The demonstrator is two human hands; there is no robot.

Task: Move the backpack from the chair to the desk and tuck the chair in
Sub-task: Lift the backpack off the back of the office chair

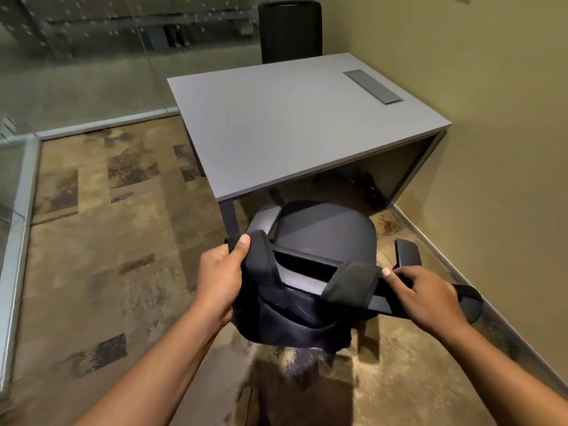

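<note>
Both bare hands grip the black fabric backpack [292, 312] hanging on the black office chair [325, 238]: left hand [219, 278] closed on one padded strap, right hand [427, 296] on the other. Beyond stands a grey rectangular table [276, 127] on mottled brown carpet [101, 241], beside a yellow wall [507, 118].

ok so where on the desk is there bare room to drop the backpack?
Nearly all of the desk top is bare, from its near edge by the chair to the far edge by the second chair. Only the cable hatch, far right by the wall, interrupts it. The crowding is at the chair back, where both hands grip the backpack.
</note>
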